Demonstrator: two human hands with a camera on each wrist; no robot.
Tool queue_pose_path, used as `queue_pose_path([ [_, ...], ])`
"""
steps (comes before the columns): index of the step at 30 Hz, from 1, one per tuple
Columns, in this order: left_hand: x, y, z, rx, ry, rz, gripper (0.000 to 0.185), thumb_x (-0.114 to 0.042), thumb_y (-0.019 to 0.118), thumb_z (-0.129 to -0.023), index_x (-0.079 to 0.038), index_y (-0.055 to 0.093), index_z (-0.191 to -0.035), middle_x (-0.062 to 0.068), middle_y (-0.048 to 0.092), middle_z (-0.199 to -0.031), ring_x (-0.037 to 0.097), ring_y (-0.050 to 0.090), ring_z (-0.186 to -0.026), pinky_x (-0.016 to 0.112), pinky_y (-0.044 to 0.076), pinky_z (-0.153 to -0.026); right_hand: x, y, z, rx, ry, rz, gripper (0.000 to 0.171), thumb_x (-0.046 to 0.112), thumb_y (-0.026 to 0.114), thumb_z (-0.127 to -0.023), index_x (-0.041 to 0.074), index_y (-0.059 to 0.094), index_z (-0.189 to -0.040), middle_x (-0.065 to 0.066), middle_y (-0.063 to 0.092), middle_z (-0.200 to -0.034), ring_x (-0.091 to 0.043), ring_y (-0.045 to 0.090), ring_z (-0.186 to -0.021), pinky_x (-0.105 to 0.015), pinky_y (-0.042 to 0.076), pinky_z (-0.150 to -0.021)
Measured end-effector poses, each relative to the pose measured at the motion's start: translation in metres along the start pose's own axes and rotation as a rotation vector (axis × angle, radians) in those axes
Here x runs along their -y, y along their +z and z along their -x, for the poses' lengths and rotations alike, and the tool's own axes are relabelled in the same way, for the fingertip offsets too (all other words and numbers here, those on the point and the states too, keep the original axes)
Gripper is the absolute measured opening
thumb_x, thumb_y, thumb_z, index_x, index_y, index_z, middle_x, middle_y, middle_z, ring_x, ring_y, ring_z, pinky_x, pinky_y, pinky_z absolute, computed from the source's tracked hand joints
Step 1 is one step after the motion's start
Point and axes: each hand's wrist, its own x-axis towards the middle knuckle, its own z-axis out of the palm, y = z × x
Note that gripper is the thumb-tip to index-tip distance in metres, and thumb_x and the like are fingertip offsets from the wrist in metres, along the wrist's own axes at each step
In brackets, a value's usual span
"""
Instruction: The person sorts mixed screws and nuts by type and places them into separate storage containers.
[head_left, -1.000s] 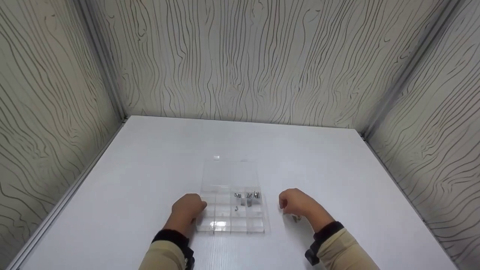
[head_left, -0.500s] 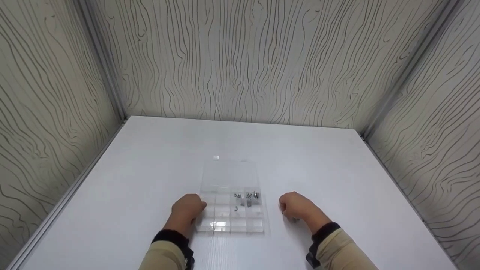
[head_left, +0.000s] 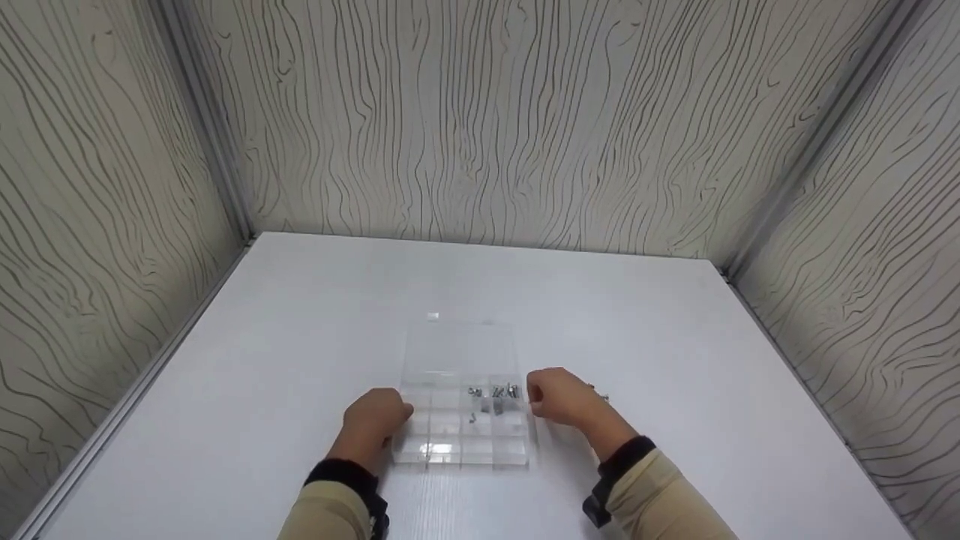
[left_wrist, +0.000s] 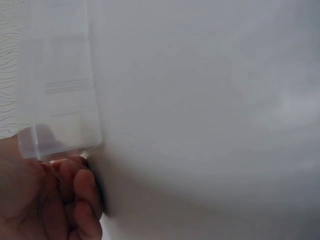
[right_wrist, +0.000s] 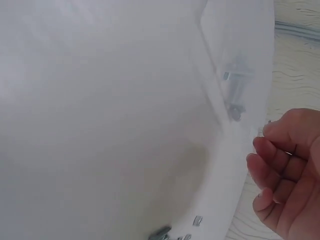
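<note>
Two walls of wood-grain panelling flank a white table [head_left: 300,315], where a clear compartment box [head_left: 459,409] lies near the front edge. Left hand [head_left: 373,421] rests curled against the box's left side; right hand [head_left: 559,397], fingers curled, hovers at its right edge above small metal screws [head_left: 495,393]. Whether it pinches one I cannot tell.

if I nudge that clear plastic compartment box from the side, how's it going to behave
The clear compartment box looks thin and nearly empty, so probably light and apt to slide on the smooth white table. The left hand touching its edge likely steadies it. The small metal parts inside may rattle.
</note>
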Motion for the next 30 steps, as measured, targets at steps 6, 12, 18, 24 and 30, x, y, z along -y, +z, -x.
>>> queue_pose_path([
  [6,-0.004,-0.003,0.004,0.017,-0.003,0.0,0.032,-0.024,0.048,-0.086,-0.008,0.054,-0.058,0.004,0.052,-0.059,0.017,0.048,-0.05,0.027,0.038,-0.044,0.028,0.003,-0.009,-0.019,-0.093,0.042,0.014,0.006,0.063,-0.075,0.016,0.053,-0.071,0.007,0.05,-0.066,-0.011,0.046,-0.062,-0.027,0.04,-0.057],
  [12,-0.004,-0.004,0.005,0.013,0.0,-0.018,0.035,-0.025,0.048,-0.086,-0.008,0.053,-0.056,0.004,0.053,-0.058,0.017,0.049,-0.05,0.027,0.039,-0.043,0.048,0.007,-0.015,0.002,-0.107,0.084,0.015,0.007,0.064,-0.075,0.017,0.054,-0.072,0.009,0.05,-0.066,-0.01,0.047,-0.063,-0.026,0.041,-0.058],
  [18,-0.003,-0.002,0.004,-0.001,0.001,-0.014,0.033,-0.024,0.048,-0.084,-0.008,0.053,-0.055,0.005,0.053,-0.057,0.019,0.05,-0.049,0.028,0.04,-0.043,0.059,0.01,-0.018,0.014,-0.116,0.093,0.013,0.009,0.065,-0.076,0.017,0.056,-0.072,0.009,0.051,-0.066,-0.009,0.048,-0.063,-0.026,0.042,-0.058],
  [24,-0.002,0.0,0.002,-0.012,-0.002,-0.006,0.03,-0.022,0.048,-0.08,-0.009,0.052,-0.055,0.005,0.052,-0.058,0.019,0.049,-0.05,0.028,0.039,-0.044,0.062,0.013,-0.019,0.03,-0.106,0.085,0.012,0.009,0.067,-0.076,0.017,0.058,-0.072,0.009,0.052,-0.067,-0.009,0.048,-0.063,-0.025,0.043,-0.059],
  [30,-0.002,-0.002,0.004,-0.009,0.005,-0.007,0.03,-0.023,0.049,-0.082,-0.008,0.051,-0.055,0.005,0.053,-0.06,0.019,0.049,-0.052,0.029,0.039,-0.045,0.055,0.01,-0.019,0.009,-0.114,0.064,0.01,0.01,0.067,-0.077,0.016,0.059,-0.073,0.009,0.053,-0.067,-0.009,0.048,-0.064,-0.026,0.042,-0.06],
])
